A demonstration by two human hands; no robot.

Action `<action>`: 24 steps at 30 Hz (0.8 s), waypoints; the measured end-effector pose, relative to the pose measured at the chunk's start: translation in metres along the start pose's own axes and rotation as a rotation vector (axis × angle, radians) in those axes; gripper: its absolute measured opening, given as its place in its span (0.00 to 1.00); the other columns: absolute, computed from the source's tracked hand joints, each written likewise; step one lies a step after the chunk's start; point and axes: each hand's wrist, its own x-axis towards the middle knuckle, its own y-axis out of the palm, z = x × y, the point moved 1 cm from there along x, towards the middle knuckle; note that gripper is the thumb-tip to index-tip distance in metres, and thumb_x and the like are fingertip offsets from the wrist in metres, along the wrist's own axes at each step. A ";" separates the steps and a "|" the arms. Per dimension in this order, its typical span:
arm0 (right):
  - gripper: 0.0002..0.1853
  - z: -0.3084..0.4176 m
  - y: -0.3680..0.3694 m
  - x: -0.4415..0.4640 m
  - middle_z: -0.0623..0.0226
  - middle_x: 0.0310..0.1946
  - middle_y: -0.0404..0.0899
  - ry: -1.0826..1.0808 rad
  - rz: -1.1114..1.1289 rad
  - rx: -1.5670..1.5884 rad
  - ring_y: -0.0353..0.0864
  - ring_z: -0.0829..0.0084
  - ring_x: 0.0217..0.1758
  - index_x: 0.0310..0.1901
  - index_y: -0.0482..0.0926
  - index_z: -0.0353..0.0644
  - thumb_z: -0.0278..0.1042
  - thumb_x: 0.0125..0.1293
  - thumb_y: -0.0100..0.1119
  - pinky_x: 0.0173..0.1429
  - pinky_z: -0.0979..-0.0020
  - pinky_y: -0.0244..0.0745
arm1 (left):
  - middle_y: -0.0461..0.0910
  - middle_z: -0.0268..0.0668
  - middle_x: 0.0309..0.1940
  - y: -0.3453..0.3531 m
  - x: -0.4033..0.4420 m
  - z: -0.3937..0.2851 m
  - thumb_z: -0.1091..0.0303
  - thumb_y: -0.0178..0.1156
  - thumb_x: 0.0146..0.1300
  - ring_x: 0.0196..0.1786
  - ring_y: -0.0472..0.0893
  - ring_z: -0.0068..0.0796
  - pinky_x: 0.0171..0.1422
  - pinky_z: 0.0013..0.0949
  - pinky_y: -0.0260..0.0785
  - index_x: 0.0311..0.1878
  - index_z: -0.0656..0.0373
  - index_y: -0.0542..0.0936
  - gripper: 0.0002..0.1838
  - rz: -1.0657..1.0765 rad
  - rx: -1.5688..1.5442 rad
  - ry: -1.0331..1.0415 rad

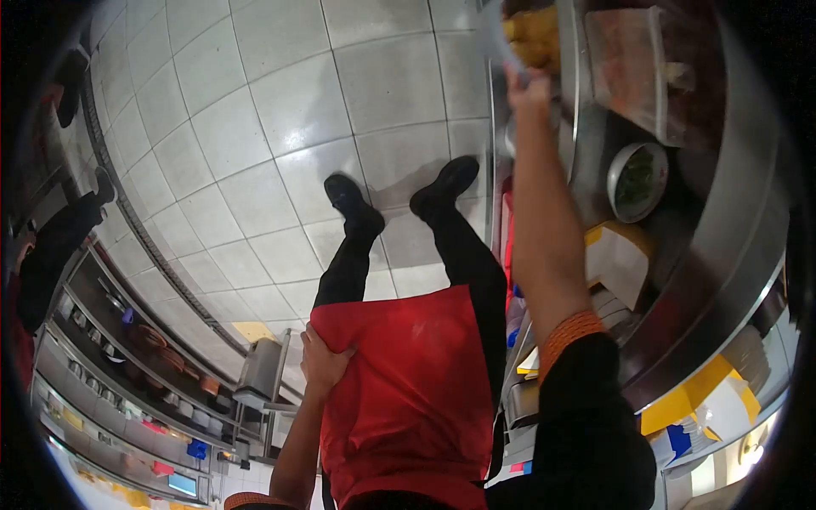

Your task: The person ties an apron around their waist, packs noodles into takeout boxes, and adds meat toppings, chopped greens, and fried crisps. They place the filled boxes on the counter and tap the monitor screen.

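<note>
My left hand (325, 361) is closed on the side edge of the red apron (408, 374) that hangs over my front. At the upper right, my right arm reaches out along the metal counter. My right hand (529, 87) grips the edge of a pale bowl (490, 36), which is blurred and partly cut off by the top of the view. Yellow pieces of food (534, 38) show right beside its rim; whether they lie inside it I cannot tell. Just right of that hand stands a clear container (627, 72) with orange-pink contents.
A white bowl of green leaves (637, 181) sits on the counter (680, 280). Yellow-and-white cartons (619, 259) lie nearer to me. Shelves (144, 340) with pans and containers line the left, where another person's dark-clothed leg (64, 242) shows. Pale tiles (255, 119) cover the floor.
</note>
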 end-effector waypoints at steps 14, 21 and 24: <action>0.06 -0.120 -0.125 -0.336 0.62 0.43 0.70 0.263 0.146 -0.377 0.73 0.63 0.45 0.38 0.71 0.39 0.27 0.59 0.50 0.47 0.64 0.75 | 0.64 0.43 0.56 -0.154 0.007 -0.091 0.66 0.61 0.60 0.54 0.72 0.36 0.49 0.37 0.74 0.63 0.58 0.57 0.32 -0.093 -1.027 0.529; 0.25 -0.031 -0.117 -0.485 0.54 0.51 0.69 0.218 0.405 -1.081 0.75 0.59 0.52 0.56 0.63 0.37 0.29 0.56 0.59 0.58 0.58 0.71 | 0.71 0.46 0.45 -0.182 -0.076 -0.029 0.83 0.50 0.53 0.48 0.76 0.35 0.37 0.39 0.81 0.49 0.55 0.58 0.22 0.069 -1.269 0.722; 0.34 0.035 -0.069 -0.529 0.46 0.57 0.66 -1.072 0.357 -1.564 0.68 0.49 0.57 0.59 0.61 0.28 0.33 0.53 0.65 0.62 0.58 0.62 | 0.71 0.45 0.45 -0.189 -0.113 -0.009 0.83 0.50 0.53 0.47 0.75 0.34 0.35 0.36 0.81 0.49 0.55 0.59 0.22 0.058 -1.263 0.759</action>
